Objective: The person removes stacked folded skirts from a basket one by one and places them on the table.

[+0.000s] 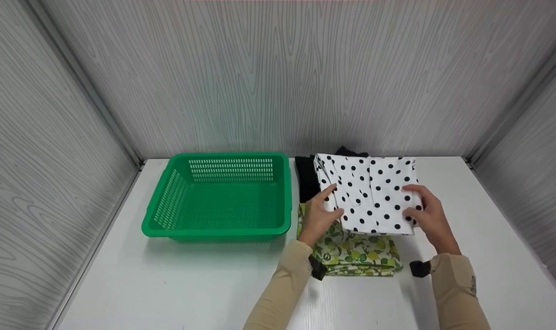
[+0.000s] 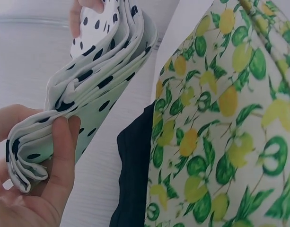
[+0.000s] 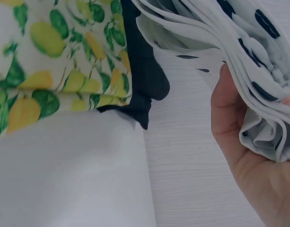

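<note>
A folded white cloth with black polka dots (image 1: pixel 374 192) is held up between both hands. My left hand (image 1: pixel 320 215) grips its left edge, thumb on one face and fingers on the other. The right hand (image 1: pixel 427 213) pinches the opposite edge. In the left wrist view the cloth's stacked layers (image 2: pixel 83 90) show edge-on, bunched in the palm. Below and nearer lies a folded lemon-print cloth (image 1: pixel 356 250), green and yellow on white. Some black fabric (image 1: pixel 307 176) shows behind and beneath it, partly hidden by the dotted cloth.
A green plastic basket (image 1: pixel 285 220) with slotted walls stands left of the cloths, with nothing in it. Wood-grain panels (image 1: pixel 250 78) wall the white table (image 1: pixel 204 288) at the back and on both sides.
</note>
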{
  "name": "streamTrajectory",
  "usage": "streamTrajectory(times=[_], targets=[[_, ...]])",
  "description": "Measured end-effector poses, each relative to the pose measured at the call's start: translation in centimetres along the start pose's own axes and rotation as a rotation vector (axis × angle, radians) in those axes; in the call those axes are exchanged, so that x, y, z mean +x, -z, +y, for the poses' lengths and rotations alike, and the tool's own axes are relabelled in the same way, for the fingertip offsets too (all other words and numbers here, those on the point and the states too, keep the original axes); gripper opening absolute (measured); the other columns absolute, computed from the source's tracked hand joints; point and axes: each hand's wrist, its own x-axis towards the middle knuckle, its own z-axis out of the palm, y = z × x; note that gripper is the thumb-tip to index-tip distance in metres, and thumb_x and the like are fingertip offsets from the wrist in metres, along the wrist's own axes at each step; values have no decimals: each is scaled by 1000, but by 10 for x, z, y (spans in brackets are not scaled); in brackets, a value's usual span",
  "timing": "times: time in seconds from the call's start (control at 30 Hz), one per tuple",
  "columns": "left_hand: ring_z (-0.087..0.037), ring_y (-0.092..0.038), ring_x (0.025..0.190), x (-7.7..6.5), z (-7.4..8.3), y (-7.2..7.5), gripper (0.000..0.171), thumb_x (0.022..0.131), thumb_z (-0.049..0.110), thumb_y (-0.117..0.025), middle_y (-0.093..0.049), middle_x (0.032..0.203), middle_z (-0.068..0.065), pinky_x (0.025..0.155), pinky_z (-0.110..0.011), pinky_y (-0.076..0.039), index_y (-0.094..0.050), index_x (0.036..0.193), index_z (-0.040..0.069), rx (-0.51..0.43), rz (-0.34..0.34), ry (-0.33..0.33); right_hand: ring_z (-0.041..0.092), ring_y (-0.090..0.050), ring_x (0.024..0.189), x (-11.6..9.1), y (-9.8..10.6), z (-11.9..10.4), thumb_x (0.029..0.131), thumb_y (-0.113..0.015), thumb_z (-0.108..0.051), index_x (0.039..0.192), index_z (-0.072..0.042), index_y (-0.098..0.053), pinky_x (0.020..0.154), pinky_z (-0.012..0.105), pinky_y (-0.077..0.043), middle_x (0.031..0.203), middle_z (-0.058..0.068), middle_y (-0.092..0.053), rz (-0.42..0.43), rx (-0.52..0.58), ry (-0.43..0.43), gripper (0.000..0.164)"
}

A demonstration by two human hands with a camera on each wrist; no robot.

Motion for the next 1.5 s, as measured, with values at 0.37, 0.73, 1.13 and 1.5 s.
streamTrajectory(times=[0.37, 0.73, 1.13, 1.5], targets=[[-18, -57, 49, -2, 0, -37, 62, 89, -2, -68, -45, 153, -16, 48, -23, -42, -54, 148, 13, -56, -51, 65, 6, -58, 93, -8, 30, 13, 85, -59, 17, 140, 4, -49, 70, 24, -52, 124, 27, -54, 33, -83, 1, 58], [-25, -64, 53, -3, 7, -85, 63, 87, -7, -70, -54, 145, -15, 52, -24, -51, -56, 146, 11, -83, -101, 111, 5, -58, 89, -28, 71, 27, 84, -59, 15, 138, -10, -56, 68, 25, -54, 113, 6, -56, 83, -125, -67, 59], [-5, -38, 42, -19, -3, -123, 65, 84, -8, -72, -55, 145, -12, 49, -17, -42, -56, 145, 8, -48, -134, 133, 6, -57, 83, -54, 93, 49, 81, -62, 16, 135, -12, -59, 63, 29, -55, 108, 9, -56, 115, -180, -144, 60], [-5, -51, 128, -27, 3, -146, 63, 87, -5, -72, -57, 144, 1, 95, -16, -43, -55, 146, 9, 202, -269, 80, 5, -52, 91, -55, 114, 79, 83, -61, 12, 140, -14, -57, 69, 23, -51, 117, 8, -56, 139, -185, -241, 63]])
